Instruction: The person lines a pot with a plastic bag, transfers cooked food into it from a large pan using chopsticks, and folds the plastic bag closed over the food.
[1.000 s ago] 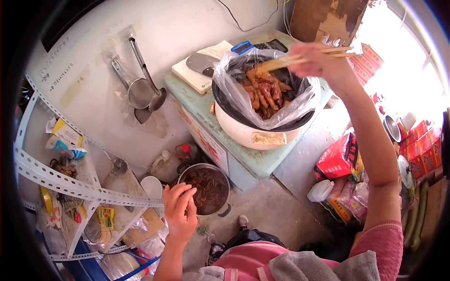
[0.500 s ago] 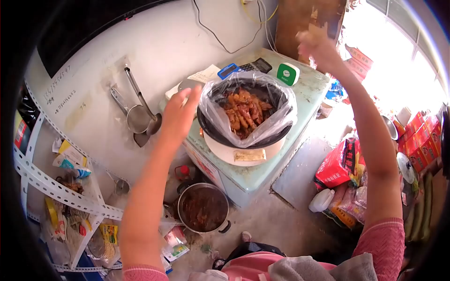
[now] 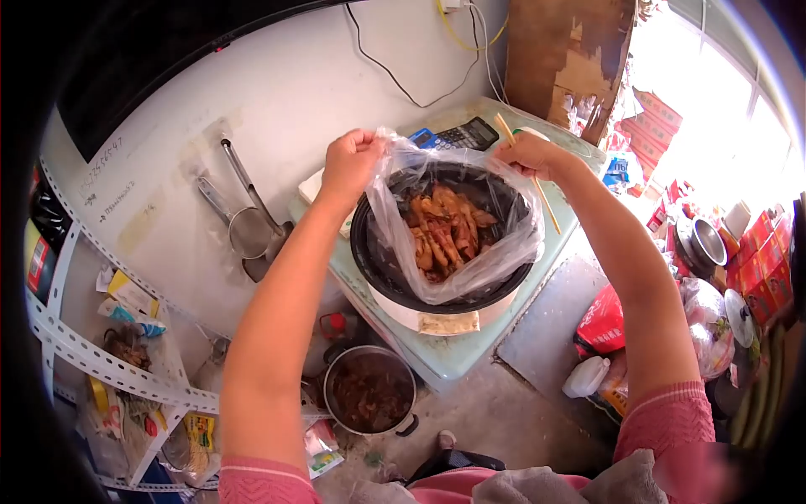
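Note:
A clear plastic bag (image 3: 525, 244) lines a black round pot (image 3: 366, 267) and holds glossy brown cooked meat pieces (image 3: 453, 220). The pot stands on a white round base (image 3: 495, 315). At its back left, my left hand (image 3: 355, 164) is closed, pinching the bag's rim and lifting it. My right hand (image 3: 531, 156) is wrapped round thin wooden chopsticks (image 3: 547, 205) at the back right. Its fingers are beside the bag's rim; whether they also grip the plastic is hard to tell.
A calculator (image 3: 470, 134) lies behind the pot on the pale green cabinet (image 3: 445, 361). On the floor stands a metal pot (image 3: 369, 391) of dark food. A strainer (image 3: 249, 233) hangs on the wall. White perforated shelving (image 3: 126, 357) is at left; packages (image 3: 600, 319) are at right.
My left hand has moved up to the bag's rim and closed on it. My right hand has come down from high up to the bag's back right. The rim is raised at the left.

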`<state>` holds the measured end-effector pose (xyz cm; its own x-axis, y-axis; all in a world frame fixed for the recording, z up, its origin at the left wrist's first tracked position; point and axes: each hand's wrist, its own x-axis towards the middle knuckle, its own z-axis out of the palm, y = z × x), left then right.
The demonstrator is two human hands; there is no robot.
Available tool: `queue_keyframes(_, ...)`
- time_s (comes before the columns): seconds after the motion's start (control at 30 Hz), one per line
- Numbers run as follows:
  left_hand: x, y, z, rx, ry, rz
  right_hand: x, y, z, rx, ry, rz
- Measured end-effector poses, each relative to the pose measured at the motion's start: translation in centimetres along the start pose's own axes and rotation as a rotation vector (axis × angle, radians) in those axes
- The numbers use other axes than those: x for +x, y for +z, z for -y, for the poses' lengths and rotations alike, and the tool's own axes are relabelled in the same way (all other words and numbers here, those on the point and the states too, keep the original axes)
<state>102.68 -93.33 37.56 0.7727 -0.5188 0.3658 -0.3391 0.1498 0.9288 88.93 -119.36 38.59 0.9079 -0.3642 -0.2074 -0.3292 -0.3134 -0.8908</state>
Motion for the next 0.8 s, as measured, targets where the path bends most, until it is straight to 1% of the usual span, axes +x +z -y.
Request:
queue_keyframes(0.03, -0.5, -0.1, -0.8, 0.006, 0.061, 0.097, -0.2, -0.1, 0.3, -0.032, -0.045, 0.012)
queue_keyframes(0.13, -3.5, 0.1, -3.1, 0.053, 0.145, 0.283, -1.4, -0.4, 1.0, 0.007, -0.196, 0.041)
queue_keyframes(0.17, -4.3, 0.3, -3.0, 0.142, 0.205, 0.362, -1.4, -0.5, 0.7, -0.16, -0.222, 0.024)
queue_keyframes(0.27, -5.8, 1.3, -4.2, 0.091, 0.144, 0.48, -1.8, 0.8, 0.9, -0.269, -0.282, 0.071)
queue_keyframes(0.3, -5.5, 1.4, -4.5, 0.103, 0.162, 0.488, -1.5, 2.0, 0.4, -0.187, -0.485, 0.077)
queue_keyframes(0.4, -4.7, 2.1, -5.0, -0.035, 0.176, 0.416, -0.7, 2.4, 2.3, -0.727, -0.474, 0.131)
queue_keyframes(0.43, -4.9, 2.3, -5.5, -0.044, 0.182, 0.404, 0.0, 2.3, 1.8, -0.702, -0.484, 0.103)
queue_keyframes(0.53, -5.9, 1.7, -6.3, 0.035, 0.198, 0.351, -1.6, 1.2, 2.4, -0.624, -0.449, 0.008)
queue_keyframes(0.57, -6.4, 1.4, -6.4, 0.068, 0.25, 0.348, -3.2, 0.9, 2.5, -0.519, -0.403, -0.072)
queue_keyframes(0.63, -7.9, 0.7, -6.6, 0.133, 0.359, 0.34, -5.2, 0.1, 1.6, -0.6, -0.562, -0.119)
queue_keyframes(0.73, -10.3, -0.9, -6.4, 0.454, 0.64, 0.411, -9.2, 0.0, 0.4, -0.683, -0.803, -0.212)
queue_keyframes(0.77, -11.4, -1.4, -6.3, 0.496, 0.67, 0.445, -10.8, 0.4, 0.0, -0.705, -0.885, -0.244)
queue_keyframes(0.8, -12.5, -1.8, -6.2, 0.537, 0.7, 0.479, -12.6, 0.8, -0.6, -0.672, -0.882, -0.232)
